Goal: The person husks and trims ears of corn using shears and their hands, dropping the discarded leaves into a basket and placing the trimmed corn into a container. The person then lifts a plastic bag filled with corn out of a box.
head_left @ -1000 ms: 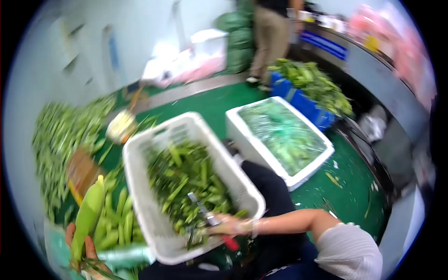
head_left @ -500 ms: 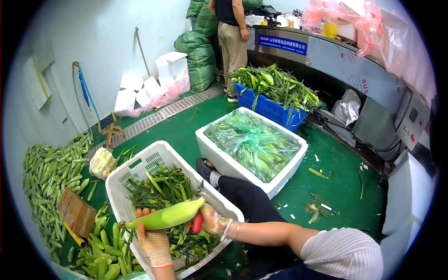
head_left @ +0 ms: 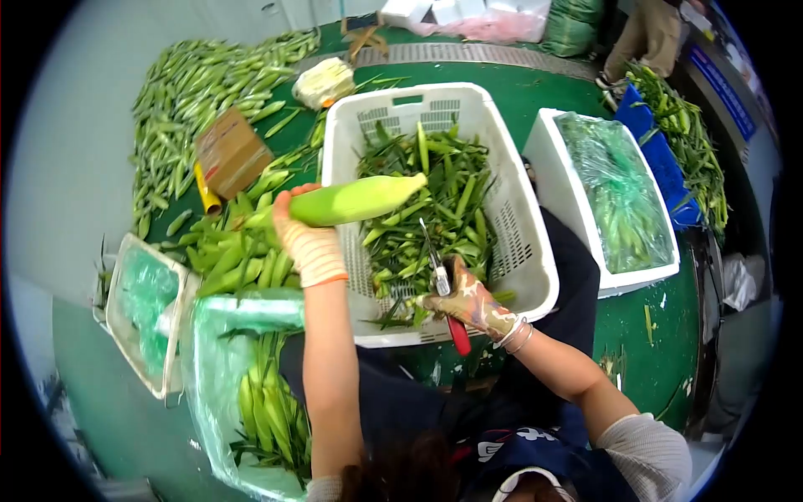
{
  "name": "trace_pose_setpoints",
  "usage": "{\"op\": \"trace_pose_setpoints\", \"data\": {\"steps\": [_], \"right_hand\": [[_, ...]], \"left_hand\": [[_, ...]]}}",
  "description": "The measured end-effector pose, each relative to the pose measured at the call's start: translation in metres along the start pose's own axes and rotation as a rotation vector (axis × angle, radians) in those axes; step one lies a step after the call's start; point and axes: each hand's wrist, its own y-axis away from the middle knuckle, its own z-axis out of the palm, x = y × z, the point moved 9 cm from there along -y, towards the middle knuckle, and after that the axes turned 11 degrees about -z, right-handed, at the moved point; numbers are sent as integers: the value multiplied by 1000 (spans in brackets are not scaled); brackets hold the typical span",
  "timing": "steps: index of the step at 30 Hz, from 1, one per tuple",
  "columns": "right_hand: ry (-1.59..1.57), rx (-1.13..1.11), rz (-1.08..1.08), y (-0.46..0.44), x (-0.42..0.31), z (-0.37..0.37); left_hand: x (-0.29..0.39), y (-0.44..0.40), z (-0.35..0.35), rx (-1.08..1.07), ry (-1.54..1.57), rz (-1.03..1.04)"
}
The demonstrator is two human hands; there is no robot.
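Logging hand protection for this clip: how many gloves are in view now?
2: a striped glove on the left hand, holding corn, and a camouflage glove on the right hand, holding a red-handled tool. Others may be hidden.

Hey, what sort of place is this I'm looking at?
Most likely a corn-packing workroom: a big heap of green ears lies on the floor, a white crate holds leafy trimmings, and a foam box holds green produce under clear plastic.
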Motion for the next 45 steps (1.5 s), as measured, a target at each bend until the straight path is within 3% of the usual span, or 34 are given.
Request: {"op": "trace_pose_setpoints", "data": {"steps": [1, 2, 4, 6, 8, 10, 13, 17, 20, 21, 22, 23, 24, 25, 28, 30, 32, 34, 36, 37, 39, 43, 44, 45], "right_hand": [[43, 23, 12, -4, -15, 0], [-147, 110, -144, -14, -6, 9], [-213, 123, -64, -26, -16, 11], [-208, 108, -61, -25, -29, 10], [-267, -51, 36, -23, -19, 21], [-81, -101, 0, -13, -21, 16], [-132, -93, -15, -6, -21, 14], [-325, -86, -27, -31, -25, 5], [-714, -164, 71, -22, -25, 5], [-600, -156, 111, -17, -14, 4], [-479, -128, 161, -9, 0, 1], [-263, -112, 167, -1, 10, -3], [-34, -76, 193, 5, 17, -14], [43, -152, 230, 11, 13, -21], [-157, 14, 31, 5, 12, -23], [-483, 23, -121, -10, 0, -17], [-433, 12, -83, -1, -22, -25], [-206, 110, -51, 3, -7, -26], [-466, 294, -220, 6, -12, -26], [-316, 344, -170, 12, -12, -33], [-126, 293, -117, 5, 5, -22], [116, 275, -176, 2, 0, 1], [109, 265, -170, 6, -5, -2], [91, 114, -90, 9, -9, -1]], "left_hand": [[0, -1, -9, 28, -8, 38], [2, -4, -19, 51, -10, 71], [8, 5, -23, 107, 2, 101], [16, 9, -24, 144, 2, 147], [29, 0, -25, 78, 7, 159], [38, -2, -27, 39, -27, 152], [38, -1, -27, 23, -44, 174], [20, 16, -6, -141, -267, 242], [27, 26, 7, -76, -434, 287], [32, 12, 1, -140, -475, 238], [41, 8, 0, -178, -596, 314], [33, 17, 3, -106, -453, 232], [37, 9, 0, -168, -584, 226], [28, 9, 3, -184, -594, 205], [-27, 7, 13, -271, -461, -122], [-70, 13, 16, -426, -603, -272], [-104, 42, 32, -379, -646, -283], [-103, 45, 25, -109, -738, -188], [-97, 42, 14, -120, -845, -221], [-103, 51, 12, -166, -784, -298], [-110, 48, -10, -307, -819, -391], [-101, 60, -7, -301, -1110, -151], [-100, 44, -26, -193, -1062, -235], [-95, 38, -45, -75, -1011, -310]]}}
